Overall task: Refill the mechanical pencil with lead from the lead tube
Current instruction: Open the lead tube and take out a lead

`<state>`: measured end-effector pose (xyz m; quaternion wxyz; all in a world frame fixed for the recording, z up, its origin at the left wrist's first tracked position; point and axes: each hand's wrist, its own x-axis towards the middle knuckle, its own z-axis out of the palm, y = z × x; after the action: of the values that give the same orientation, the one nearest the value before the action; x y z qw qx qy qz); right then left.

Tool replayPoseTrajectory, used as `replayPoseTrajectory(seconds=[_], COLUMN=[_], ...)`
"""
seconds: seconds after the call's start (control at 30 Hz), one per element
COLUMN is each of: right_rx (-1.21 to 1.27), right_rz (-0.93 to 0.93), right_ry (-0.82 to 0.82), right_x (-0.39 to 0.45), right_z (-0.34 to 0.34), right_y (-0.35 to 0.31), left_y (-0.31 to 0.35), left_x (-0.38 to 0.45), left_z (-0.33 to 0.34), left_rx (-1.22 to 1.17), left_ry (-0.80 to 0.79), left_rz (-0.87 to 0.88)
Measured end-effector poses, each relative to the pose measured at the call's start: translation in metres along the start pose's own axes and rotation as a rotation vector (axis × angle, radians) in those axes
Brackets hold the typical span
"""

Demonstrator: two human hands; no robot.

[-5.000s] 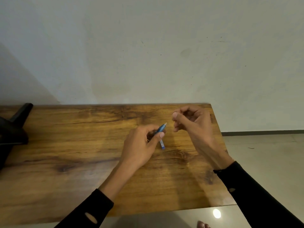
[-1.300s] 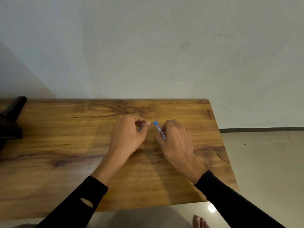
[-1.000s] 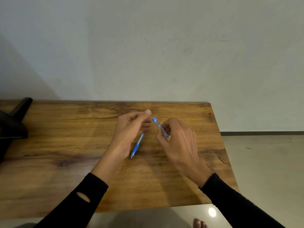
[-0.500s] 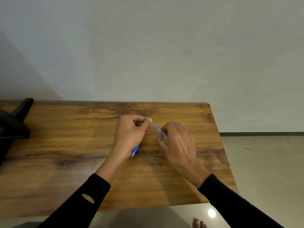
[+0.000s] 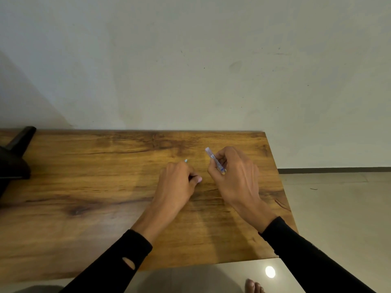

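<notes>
Wood-grain surface (image 5: 84, 208) against a plain pale wall (image 5: 190, 60), tiled floor (image 5: 338, 208) to the right, dark object (image 5: 12, 161) at the far left edge. Left hand (image 5: 175, 185) knuckles-up, low over the surface, grip curled closed around the mechanical pencil (image 5: 186, 160); only its pale tip shows past the fingers. Right hand (image 5: 234, 176) just beside it, grip pinching the lead tube (image 5: 213, 159), tilted up-left. Bare surface left of both hands; the right edge is near the right hand.

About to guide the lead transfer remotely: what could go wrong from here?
The lead tube is pinched only at its lower end by the right hand, so it may slip. The left hand hides nearly all of the pencil, so aligning could fail and lead could spill on the table.
</notes>
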<state>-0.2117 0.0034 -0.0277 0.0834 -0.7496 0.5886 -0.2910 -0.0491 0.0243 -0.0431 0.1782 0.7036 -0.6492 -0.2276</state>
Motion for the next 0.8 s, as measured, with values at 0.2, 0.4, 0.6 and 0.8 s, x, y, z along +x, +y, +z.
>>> replayPoseTrajectory(seconds=[0.2,0.4,0.6,0.8], right_rx=[0.174,0.331,0.374,0.273], right_rz=[-0.092,-0.278,-0.316,-0.371], right_ry=[-0.011,-0.039,-0.099,-0.120], right_x=[0.008,0.009,0.006,0.001], right_z=[-0.012,-0.034,-0.047,-0.044], right_y=[0.000,-0.029,-0.044,-0.050], left_y=[0.005,0.012,0.017,0.023], left_x=[0.011,0.004,0.001,0.002], left_z=[-0.015,-0.033,-0.038,-0.034], left_rx=[-1.431,-2.184,-2.296,-2.314], left_ry=[-0.059,-0.252,-0.261,-0.283], left_rz=[-0.313,-0.229,-0.072,0.002])
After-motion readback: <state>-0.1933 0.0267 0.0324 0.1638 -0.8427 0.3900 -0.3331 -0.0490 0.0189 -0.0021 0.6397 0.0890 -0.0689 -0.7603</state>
